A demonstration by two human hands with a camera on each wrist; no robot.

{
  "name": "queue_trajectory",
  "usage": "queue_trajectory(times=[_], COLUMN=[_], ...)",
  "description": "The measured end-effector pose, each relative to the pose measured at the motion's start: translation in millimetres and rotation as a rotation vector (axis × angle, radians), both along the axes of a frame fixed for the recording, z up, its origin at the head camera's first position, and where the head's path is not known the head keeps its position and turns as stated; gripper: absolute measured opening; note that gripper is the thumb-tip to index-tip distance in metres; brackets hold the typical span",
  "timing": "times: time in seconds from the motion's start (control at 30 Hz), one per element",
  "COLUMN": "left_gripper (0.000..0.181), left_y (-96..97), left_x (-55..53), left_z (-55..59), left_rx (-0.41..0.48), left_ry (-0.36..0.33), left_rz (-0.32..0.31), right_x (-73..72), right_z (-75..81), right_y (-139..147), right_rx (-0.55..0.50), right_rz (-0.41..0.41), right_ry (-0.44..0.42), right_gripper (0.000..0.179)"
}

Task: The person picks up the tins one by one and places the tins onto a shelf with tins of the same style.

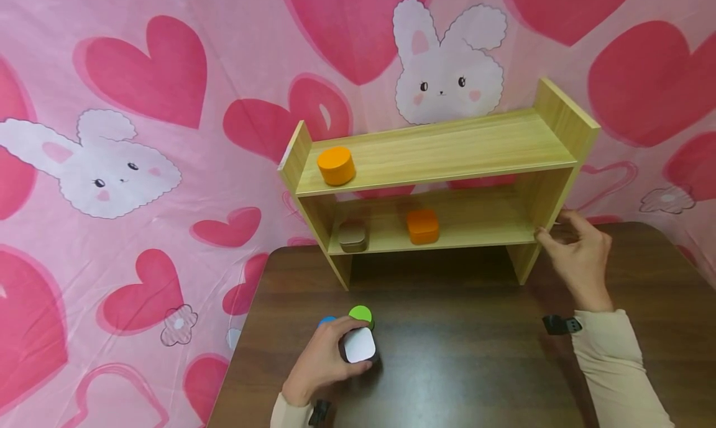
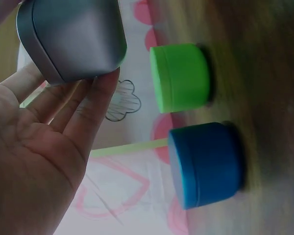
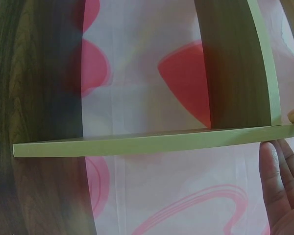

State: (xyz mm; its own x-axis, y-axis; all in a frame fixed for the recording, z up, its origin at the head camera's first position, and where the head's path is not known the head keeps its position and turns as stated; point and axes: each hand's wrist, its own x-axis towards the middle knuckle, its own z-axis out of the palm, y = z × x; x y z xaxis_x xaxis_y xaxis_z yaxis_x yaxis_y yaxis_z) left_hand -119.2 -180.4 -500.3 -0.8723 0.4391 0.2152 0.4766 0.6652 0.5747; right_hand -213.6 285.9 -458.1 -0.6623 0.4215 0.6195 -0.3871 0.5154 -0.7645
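Observation:
My left hand [image 1: 327,356] grips a grey metal tin [image 2: 78,39] with rounded corners, its square lid showing white in the head view. The left wrist view shows the tin held above the tabletop. Beside it stand a green round tin [image 2: 181,77] and a blue tin [image 2: 208,164], the blue one mostly hidden by the hand in the head view. Over on the right, my right hand [image 1: 582,260] pinches the side panel of a wooden shelf [image 1: 442,148], thumb on one face and fingers on the other.
An orange round tin [image 1: 336,166] sits on the upper board at the left. On the lower board are a grey-brown tin [image 1: 352,236] and an orange square tin [image 1: 422,227]. The shelf stands on a dark wooden table [image 1: 447,353] before a pink heart-patterned cloth [image 1: 134,241].

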Motion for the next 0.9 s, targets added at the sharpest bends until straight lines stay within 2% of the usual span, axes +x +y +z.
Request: queue_trajectory(times=[0.1,0.33,0.5,0.67,0.9], left_gripper=[0.058,0.057,0.056,0.055,0.056], left_y=[1.8,4.4,6.8,9.6,17.1], left_x=[-2.4,-7.6,-11.4,-13.1,-20.0], left_z=[2.6,10.2,15.5,22.4,35.7], left_rx=[0.000,0.027,0.017,0.022,0.033], left_ry=[0.027,0.022,0.050,0.025,0.037], left_rz=[-0.014,-0.052,-0.078,-0.065,-0.091], right_x=[1.0,1.3,0.1,-0.6,1.2], right_z=[0.5,1.8,0.8,2.2,6.1], right_y=[-0.1,-0.2,2.4,5.8,4.8], right_rx=[-0.008,-0.014,-0.069,-0.136,-0.224], right_rz=[0.001,0.008,0.005,0.019,0.055], right_ry=[-0.002,-0.012,-0.095,-0.192,-0.214], right_gripper=[0.020,0.021,0.022,0.016,0.021])
